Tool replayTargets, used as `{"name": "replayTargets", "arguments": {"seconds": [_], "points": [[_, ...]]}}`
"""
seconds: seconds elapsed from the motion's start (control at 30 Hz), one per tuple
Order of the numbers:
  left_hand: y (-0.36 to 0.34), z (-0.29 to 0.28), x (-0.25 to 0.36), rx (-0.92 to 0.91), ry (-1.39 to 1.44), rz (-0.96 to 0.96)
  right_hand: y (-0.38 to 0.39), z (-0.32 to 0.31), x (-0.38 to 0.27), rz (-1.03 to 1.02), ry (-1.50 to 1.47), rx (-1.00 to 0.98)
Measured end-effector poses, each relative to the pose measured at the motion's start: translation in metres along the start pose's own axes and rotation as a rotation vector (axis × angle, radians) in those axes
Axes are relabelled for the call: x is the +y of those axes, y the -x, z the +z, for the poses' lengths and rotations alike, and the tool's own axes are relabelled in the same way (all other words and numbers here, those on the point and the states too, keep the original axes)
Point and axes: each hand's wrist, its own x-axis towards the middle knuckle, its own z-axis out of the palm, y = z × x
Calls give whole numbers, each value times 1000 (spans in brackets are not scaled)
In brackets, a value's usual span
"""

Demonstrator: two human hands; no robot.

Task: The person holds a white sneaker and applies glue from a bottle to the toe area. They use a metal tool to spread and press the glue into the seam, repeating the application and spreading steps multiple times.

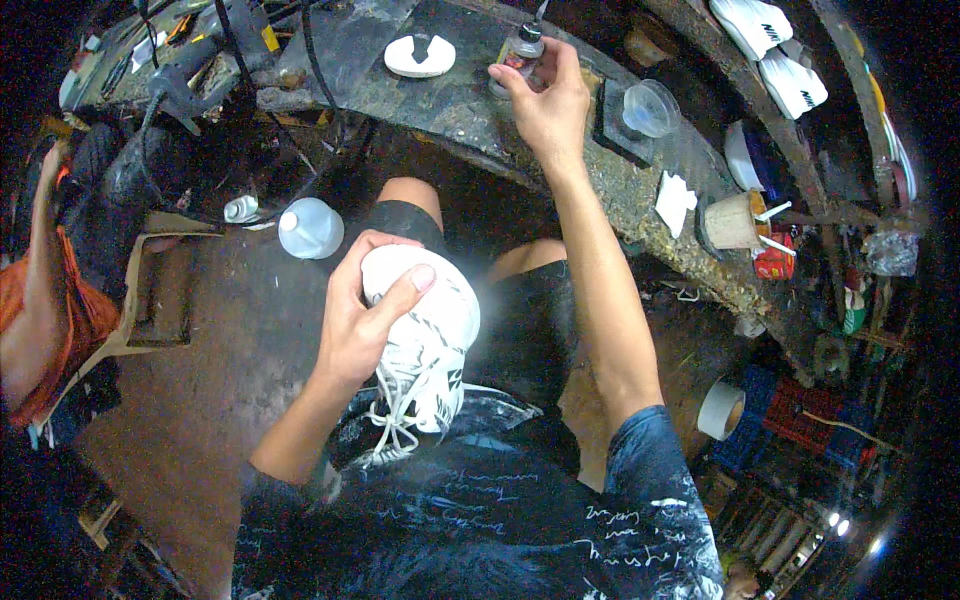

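A worn, stained worktop (455, 112) curves above a brown floor (230, 340); small white lights (843, 527) glow at lower right.

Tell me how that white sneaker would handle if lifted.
The white sneaker likely keeps its shape, as its end looks smoothly rounded in the left hand. Its laces would probably flop about, since the loops hang loose.

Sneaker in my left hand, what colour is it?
The sneaker is mostly white with black markings, shown in the head view.
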Motion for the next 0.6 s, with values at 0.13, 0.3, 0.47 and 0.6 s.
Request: {"name": "replayTargets", "arguments": {"seconds": [0.13,0.3,0.47,0.6], "points": [[2,3,-1,18,5,-29,3,-1,3,-12,124,-15],[2,4,0,15,-8,-48,2,-14,-7,-65,134,-42],[0,3,3,62,-161,20,24,-50,-6,79,595,47],[0,7,6,15,-85,20,22,-55,5,196,737,-198]]}}
